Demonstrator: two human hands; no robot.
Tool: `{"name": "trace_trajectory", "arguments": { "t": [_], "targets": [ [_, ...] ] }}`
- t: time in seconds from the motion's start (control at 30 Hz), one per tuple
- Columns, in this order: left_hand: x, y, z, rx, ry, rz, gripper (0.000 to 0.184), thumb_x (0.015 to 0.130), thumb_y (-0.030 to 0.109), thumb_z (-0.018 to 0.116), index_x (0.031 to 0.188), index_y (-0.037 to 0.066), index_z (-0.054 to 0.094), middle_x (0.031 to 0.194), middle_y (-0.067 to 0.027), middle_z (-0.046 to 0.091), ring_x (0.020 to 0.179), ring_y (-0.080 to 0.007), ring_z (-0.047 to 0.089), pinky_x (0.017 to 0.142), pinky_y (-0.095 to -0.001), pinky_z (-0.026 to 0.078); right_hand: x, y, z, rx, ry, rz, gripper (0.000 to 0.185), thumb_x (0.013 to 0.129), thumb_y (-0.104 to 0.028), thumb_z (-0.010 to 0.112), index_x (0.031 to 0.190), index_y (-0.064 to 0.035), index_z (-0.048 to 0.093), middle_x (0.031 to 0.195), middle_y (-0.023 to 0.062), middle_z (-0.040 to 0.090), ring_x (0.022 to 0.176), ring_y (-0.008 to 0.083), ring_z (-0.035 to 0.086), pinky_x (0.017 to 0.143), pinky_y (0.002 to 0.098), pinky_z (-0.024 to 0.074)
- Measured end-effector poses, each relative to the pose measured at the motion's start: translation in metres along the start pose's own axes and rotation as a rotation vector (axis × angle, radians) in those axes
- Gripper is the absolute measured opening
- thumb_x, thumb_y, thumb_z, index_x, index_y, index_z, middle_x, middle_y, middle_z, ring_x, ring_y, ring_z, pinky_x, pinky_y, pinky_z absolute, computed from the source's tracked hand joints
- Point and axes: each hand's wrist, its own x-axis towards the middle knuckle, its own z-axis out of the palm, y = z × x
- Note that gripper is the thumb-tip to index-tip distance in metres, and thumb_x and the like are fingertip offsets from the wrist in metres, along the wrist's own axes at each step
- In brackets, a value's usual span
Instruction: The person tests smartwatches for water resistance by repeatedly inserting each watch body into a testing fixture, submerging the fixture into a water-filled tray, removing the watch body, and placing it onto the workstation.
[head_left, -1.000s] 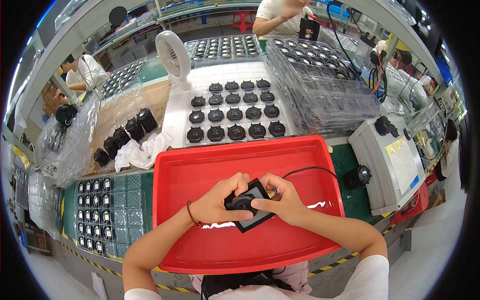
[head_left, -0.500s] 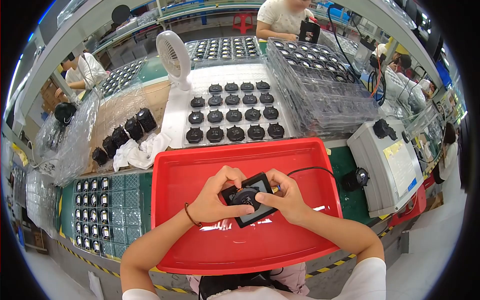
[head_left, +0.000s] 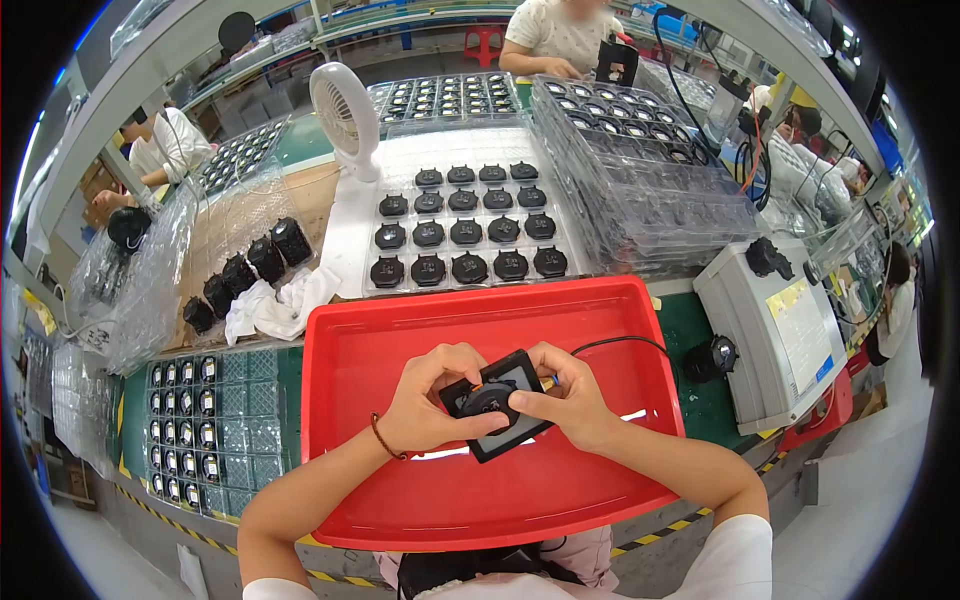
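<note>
Above a red tray (head_left: 400, 510), both hands grip a black-framed flat device with a grey face (head_left: 518, 430) and a small round black part (head_left: 487, 402) lying over it. My left hand (head_left: 432, 400) is closed around the left side, thumb on the round part and fingertips by a small orange piece at its upper edge. With its thumb pressing the round part, my right hand (head_left: 572, 402) grips the device's right edge. A black cable (head_left: 630, 340) runs from near my right hand over the tray's rim. The undersides of both held things are hidden.
Beyond the tray lies a clear tray of black round parts (head_left: 467, 232), beside stacked clear trays (head_left: 650, 190). A white fan (head_left: 343, 115), white cloth (head_left: 285, 303) and another parts tray (head_left: 185, 430) are leftward. A white box-shaped machine (head_left: 765, 330) stands right. Co-workers sit farther back.
My hands keep their grip; the device and round part have tilted and shifted slightly. At the back, a co-worker's arm has moved left, and another person's hand at the left has moved too.
</note>
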Motion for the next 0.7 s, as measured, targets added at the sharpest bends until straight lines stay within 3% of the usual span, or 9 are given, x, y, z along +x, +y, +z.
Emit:
{"name": "trace_trajectory", "arguments": {
  "t": [0.1,0.4,0.7],
  "targets": [
    [-0.0009,-0.0006,0.0001,0.005,-0.011,0.016,0.041,0.062,-0.002,0.073,0.086,0.009,0.042,0.082,-0.0096,0.051,0.077,-0.0156,0.052,0.065,-0.0267,0.043,-0.0003,0.0035,-0.0016,0.006,-0.025,0.011,0.023,0.076,-0.011,0.065,0.091,-0.0051,0.049,0.086,0.0029,0.054,0.078,0.0052,0.052,0.065,0.0183,0.0442],
    [0.0032,0.003,-0.0047,0.165,-0.176,0.116,0.038,0.066,0.008,0.072,0.082,0.012,0.038,0.072,-0.0054,0.043,0.064,-0.0154,0.042,0.054,-0.0273,0.033,-0.0018,0.0042,-0.0001,0.035,-0.109,0.017,0.023,0.077,-0.013,0.065,0.091,-0.0053,0.049,0.082,0.0006,0.052,0.075,0.0042,0.048,0.061,0.019,0.0409],
    [0.0039,0.0062,-0.0073,0.176,-0.29,0.094,0.034,0.07,0.012,0.069,0.077,0.009,0.036,0.072,-0.0046,0.035,0.06,-0.0164,0.035,0.052,-0.0282,0.029,-0.0018,0.009,-0.0002,-0.002,-0.167,0.01,0.027,0.076,-0.015,0.067,0.092,-0.0046,0.048,0.083,0.0013,0.053,0.075,0.0044,0.049,0.063,0.0193,0.0408]
  ]
}}
